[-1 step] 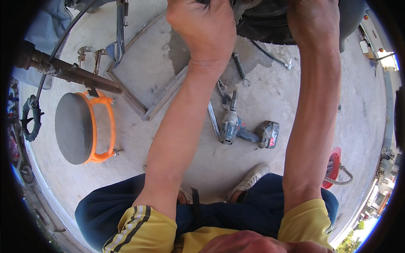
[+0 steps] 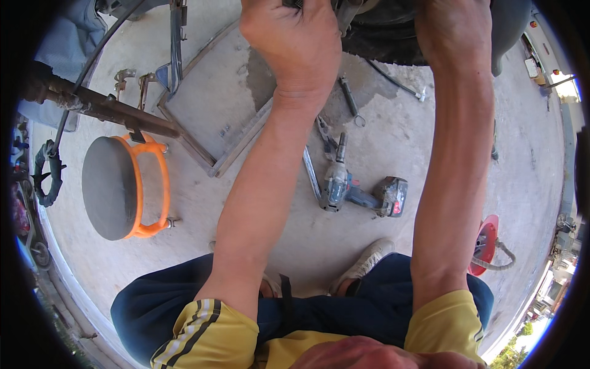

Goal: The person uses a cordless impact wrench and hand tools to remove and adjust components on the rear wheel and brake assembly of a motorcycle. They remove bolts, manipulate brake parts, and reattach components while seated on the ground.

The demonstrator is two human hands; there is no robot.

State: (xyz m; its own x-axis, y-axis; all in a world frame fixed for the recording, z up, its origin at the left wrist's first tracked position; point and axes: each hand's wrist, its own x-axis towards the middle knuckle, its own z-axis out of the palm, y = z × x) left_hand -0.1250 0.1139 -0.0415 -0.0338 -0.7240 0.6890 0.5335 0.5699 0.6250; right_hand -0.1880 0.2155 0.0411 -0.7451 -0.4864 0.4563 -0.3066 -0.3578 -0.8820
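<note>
Both my arms reach up to the picture's top edge, at a black tyre (image 2: 384,49) that is partly cut off there. My left hand (image 2: 295,37) is closed beside its left side, next to a metal part (image 2: 348,15). A sliver of something dark shows in its curled fingers, too little to name. My right hand (image 2: 453,31) is against the tyre's right side, its fingers out of sight. Below, between my forearms, a cordless impact wrench (image 2: 335,187) with a socket lies on the floor, beside pliers (image 2: 326,135) and a metal bar (image 2: 311,172).
An orange-framed stool (image 2: 110,187) with a grey seat is at the left, under a rusty metal bar (image 2: 117,114). A metal frame (image 2: 215,166) lies on the floor. A spanner-like tool (image 2: 351,101) and a black hose (image 2: 393,80) are nearby. At the right sits a red dish (image 2: 488,237).
Both my hands have shifted very slightly left. More of a thin object on the floor now shows beside my right forearm.
</note>
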